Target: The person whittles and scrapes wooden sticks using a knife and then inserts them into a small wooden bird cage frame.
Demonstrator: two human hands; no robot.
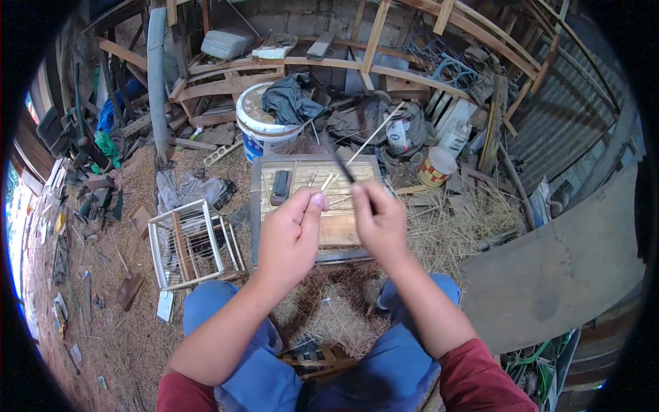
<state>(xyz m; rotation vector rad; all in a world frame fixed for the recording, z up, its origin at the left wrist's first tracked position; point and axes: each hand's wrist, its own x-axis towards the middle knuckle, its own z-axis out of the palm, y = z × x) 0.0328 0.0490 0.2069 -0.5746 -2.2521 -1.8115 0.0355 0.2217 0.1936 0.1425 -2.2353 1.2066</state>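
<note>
My left hand (295,223) pinches a thin pale stick (376,133) near its lower end. The stick slants up and away to the right above a low wooden worktable (343,233). My right hand (379,220) is closed around a dark knife (341,163); its blade, smeared by motion, points up and to the left and crosses in front of the stick. Whether the blade touches the stick, I cannot tell. A dark oblong block (280,187) lies on the table's left side, with several thin strips (295,180) around it.
A small white-framed cage (189,244) stands left of the table. Beyond the table are a white bucket (264,134) with dark cloth on it and a red-and-yellow tin (436,167). Straw (449,223) and a large grey board (559,264) lie to the right.
</note>
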